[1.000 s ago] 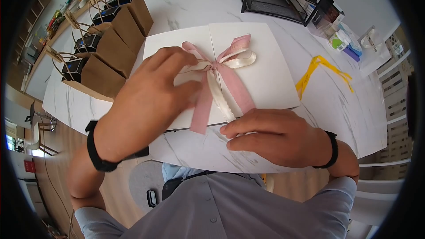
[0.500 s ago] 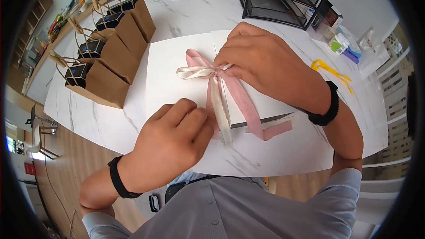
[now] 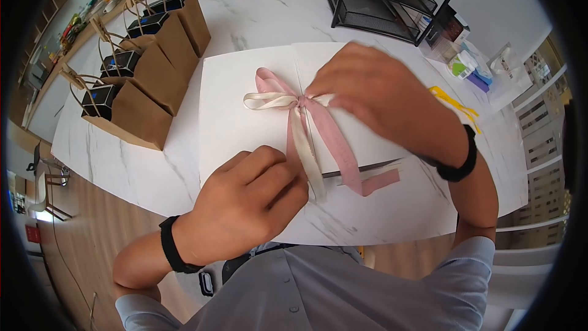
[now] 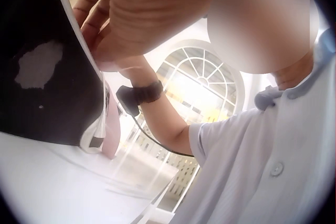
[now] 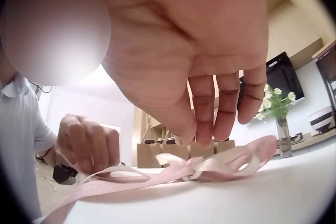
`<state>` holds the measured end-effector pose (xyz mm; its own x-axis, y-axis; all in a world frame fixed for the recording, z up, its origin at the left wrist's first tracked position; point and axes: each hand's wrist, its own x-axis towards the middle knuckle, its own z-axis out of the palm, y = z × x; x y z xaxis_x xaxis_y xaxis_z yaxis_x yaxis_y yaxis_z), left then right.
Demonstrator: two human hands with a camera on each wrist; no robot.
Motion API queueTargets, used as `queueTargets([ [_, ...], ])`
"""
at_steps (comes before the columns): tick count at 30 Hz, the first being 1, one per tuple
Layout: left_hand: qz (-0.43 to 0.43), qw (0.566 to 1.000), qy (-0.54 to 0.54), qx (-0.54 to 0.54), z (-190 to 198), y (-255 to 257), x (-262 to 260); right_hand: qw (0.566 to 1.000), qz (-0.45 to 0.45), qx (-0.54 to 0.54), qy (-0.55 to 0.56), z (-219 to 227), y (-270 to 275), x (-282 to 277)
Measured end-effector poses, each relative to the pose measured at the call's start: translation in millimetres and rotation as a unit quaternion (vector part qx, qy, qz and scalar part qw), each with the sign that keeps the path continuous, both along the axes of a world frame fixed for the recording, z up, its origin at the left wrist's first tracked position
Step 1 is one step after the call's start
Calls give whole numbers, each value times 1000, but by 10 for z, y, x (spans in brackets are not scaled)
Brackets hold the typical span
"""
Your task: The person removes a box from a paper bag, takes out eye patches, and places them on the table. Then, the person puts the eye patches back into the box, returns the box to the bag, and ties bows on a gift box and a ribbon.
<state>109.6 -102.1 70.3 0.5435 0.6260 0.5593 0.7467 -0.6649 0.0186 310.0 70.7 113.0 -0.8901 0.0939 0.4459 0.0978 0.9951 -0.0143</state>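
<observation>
A white box (image 3: 236,129) carries a bow of pink ribbon (image 3: 334,132) and cream ribbon (image 3: 304,147), knotted over the seam of its lid. My left hand (image 3: 251,193) is at the box's front edge, its curled fingers pinching the left pink tail, whose end they hide. Beside those fingers the cream tail hangs over the edge. My right hand (image 3: 383,95), blurred, is over the right side of the bow and covers much of the right loop. Seen from the right wrist, its fingers (image 5: 202,103) point down just above the bow (image 5: 210,169), loosely bent.
Several brown paper bags (image 3: 144,116) with black boxes inside line the left of the marbled table (image 3: 294,12). A black mesh tray (image 3: 380,9) stands at the back right. Yellow ribbon (image 3: 456,103) lies on the right, near small packages (image 3: 468,67).
Over the second, my left hand left the bow's left loop for the front edge, and my right hand rose from the front to the right loop. Lately the right hand shifted slightly right.
</observation>
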Motion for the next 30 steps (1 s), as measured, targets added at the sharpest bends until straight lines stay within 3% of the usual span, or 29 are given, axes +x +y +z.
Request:
queueTargets([
  [4,6,1000,-22,3,-21,-13,-13,997,48,62,9,-241,-422,-57],
  [7,9,999,-33,23,-80,-8,-16,991,1,122,-62,-289,-650,-15],
  [16,-12,998,-43,38,-134,-18,-50,998,-1,55,-37,-353,-594,14],
  [26,-11,997,-72,31,-200,-41,-56,998,4,55,-23,-307,-552,51],
  [28,-8,997,-73,23,-178,-44,-48,999,-3,-4,-33,-179,-452,94],
  [29,-5,997,-74,18,-175,-46,-33,997,14,5,72,-183,-327,53],
  [30,-2,997,-76,18,-180,-50,-17,997,16,4,70,-116,-244,21],
])
